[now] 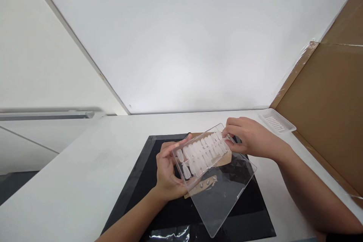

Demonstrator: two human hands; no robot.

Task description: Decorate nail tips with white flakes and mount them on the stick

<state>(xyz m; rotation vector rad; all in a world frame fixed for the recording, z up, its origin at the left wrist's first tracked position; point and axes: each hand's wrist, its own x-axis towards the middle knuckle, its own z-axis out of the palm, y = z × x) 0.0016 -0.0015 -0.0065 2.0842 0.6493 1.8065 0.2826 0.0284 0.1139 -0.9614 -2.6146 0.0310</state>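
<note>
A clear plastic sheet [221, 196] is held tilted above a black mat [141, 181]. On its upper part lie rows of several translucent white nail tips [202, 153]. My left hand [167, 174] grips the sheet's left edge, thumb on top. My right hand [249, 138] has its fingers pinched at the right end of the nail-tip rows. A brown card piece [198, 191] with small round dots shows beneath the sheet.
A white table [70, 181] carries the mat. A small white tray [276, 121] with rows of tiny items sits at the back right. A brown cardboard panel [326, 109] stands along the right side. A white wall rises behind.
</note>
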